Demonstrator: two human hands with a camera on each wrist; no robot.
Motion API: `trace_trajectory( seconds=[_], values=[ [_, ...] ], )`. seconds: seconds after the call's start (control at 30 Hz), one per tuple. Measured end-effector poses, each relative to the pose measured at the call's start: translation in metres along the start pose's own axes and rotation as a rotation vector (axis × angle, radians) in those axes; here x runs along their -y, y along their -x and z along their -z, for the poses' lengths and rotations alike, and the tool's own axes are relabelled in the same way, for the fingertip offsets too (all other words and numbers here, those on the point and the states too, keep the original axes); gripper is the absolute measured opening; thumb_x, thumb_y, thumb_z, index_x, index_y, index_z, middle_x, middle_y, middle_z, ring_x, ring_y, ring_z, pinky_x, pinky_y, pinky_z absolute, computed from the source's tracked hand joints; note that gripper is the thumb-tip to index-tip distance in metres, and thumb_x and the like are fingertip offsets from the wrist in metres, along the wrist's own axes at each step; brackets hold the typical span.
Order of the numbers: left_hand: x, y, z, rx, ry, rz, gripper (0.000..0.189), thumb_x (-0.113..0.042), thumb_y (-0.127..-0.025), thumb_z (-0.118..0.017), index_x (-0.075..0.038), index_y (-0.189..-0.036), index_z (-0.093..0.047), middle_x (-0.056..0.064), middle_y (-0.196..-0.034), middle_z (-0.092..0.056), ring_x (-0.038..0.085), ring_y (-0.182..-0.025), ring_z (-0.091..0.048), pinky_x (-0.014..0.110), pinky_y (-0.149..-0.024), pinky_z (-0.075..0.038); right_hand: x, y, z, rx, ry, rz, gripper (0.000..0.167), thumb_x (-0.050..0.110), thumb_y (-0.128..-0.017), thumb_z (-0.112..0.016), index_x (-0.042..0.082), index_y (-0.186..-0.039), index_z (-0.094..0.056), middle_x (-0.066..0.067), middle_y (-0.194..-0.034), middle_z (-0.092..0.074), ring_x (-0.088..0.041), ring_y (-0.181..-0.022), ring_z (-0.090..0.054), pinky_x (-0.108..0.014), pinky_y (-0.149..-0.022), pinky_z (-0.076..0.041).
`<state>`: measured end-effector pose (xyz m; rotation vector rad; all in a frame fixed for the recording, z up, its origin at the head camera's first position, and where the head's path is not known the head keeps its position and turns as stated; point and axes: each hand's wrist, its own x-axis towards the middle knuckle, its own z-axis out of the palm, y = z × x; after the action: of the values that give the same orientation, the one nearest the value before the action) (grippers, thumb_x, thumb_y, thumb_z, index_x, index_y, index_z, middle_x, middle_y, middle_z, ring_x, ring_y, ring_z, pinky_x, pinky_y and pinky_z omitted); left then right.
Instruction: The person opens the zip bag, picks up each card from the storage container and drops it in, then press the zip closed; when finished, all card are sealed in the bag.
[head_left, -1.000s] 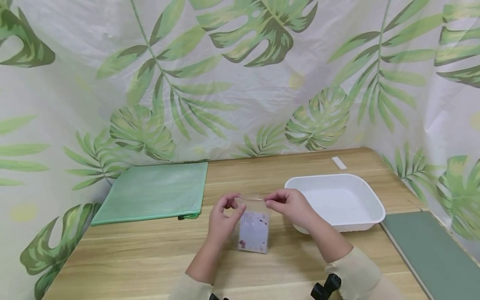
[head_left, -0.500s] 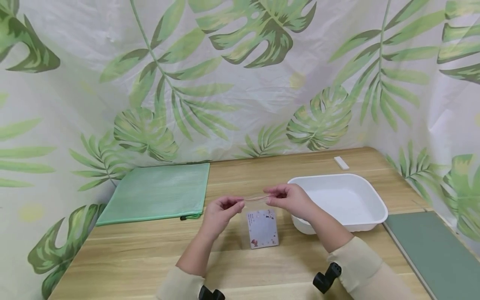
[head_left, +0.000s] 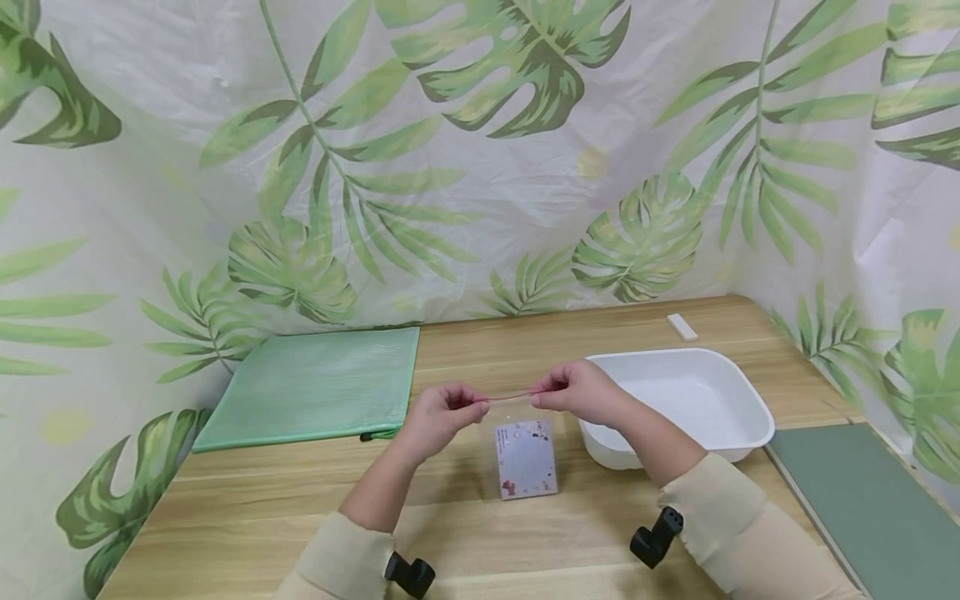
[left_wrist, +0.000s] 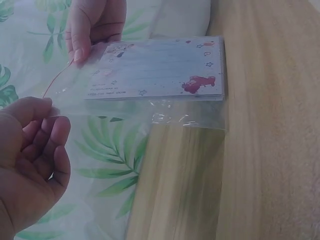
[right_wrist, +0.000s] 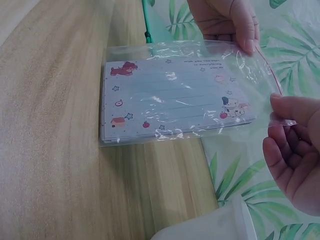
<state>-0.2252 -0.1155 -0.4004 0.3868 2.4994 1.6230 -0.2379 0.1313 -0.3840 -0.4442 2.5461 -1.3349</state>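
Note:
Both hands pinch the top edge of a clear zip bag [right_wrist: 200, 49], one at each upper corner. My left hand [head_left: 442, 419] grips the left end between thumb and fingers. My right hand [head_left: 588, 394] holds the right end the same way. A thin red line, the bag's seal, runs taut between them. Inside the bag sits a stack of note paper [head_left: 527, 458] with faint lines, small stars, cartoon animals and printed words along its border. The bag hangs upright over the wooden table, the paper low inside it.
A white plastic basin [head_left: 693, 408] stands beside the right forearm. At the left lies a green mesh zip pouch [head_left: 315, 383]. A small white block [head_left: 682, 327] is at the back right, and a grey-green board [head_left: 862, 500] along the right edge. Leaf-patterned cloth [head_left: 480, 167] hangs behind.
The left hand has shifted slightly left and the bag slightly right, its printed face now more squarely in view. Both hands keep their pinch, and the top edge is pulled straighter.

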Motion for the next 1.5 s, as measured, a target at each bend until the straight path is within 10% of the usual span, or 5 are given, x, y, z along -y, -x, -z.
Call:
trace_trajectory(
  seconds=[0.7,1.2,1.5],
  values=[
    [-0.005,-0.004,-0.003,0.123,-0.016,-0.055,0.021,-0.018,-0.09,-0.07,-0.001,-0.102,-0.071,0.007,-0.089,-0.071,0.008,-0.076,-0.06,0.022,-0.067,-0.051,0.013,0.001,-0.009,0.077,-0.037,0.109,0.02,0.022,-0.089,-0.071,0.006,-0.102,-0.071,-0.003,-0.087,-0.067,-0.012,-0.077,-0.058,-0.029,-0.069,-0.05],
    [-0.004,-0.001,-0.004,0.076,-0.025,-0.088,0.014,-0.013,-0.09,-0.068,0.001,-0.091,-0.071,0.006,-0.08,-0.068,0.01,-0.068,-0.051,0.02,-0.059,-0.044,0.017,-0.004,-0.024,0.055,-0.041,0.074,0.017,0.024,-0.09,-0.068,0.007,-0.091,-0.073,-0.002,-0.085,-0.07,-0.012,-0.077,-0.059,-0.028,-0.07,-0.05],
    [0.011,0.0,0.018,0.084,-0.096,0.02,0.02,-0.019,-0.09,-0.07,-0.004,-0.101,-0.073,0.006,-0.095,-0.073,0.01,-0.082,-0.062,0.027,-0.075,-0.053,0.015,-0.009,-0.044,-0.016,-0.13,-0.017,0.022,0.014,-0.091,-0.065,0.005,-0.111,-0.071,-0.004,-0.091,-0.068,-0.012,-0.081,-0.061,-0.027,-0.072,-0.052]
  ],
)
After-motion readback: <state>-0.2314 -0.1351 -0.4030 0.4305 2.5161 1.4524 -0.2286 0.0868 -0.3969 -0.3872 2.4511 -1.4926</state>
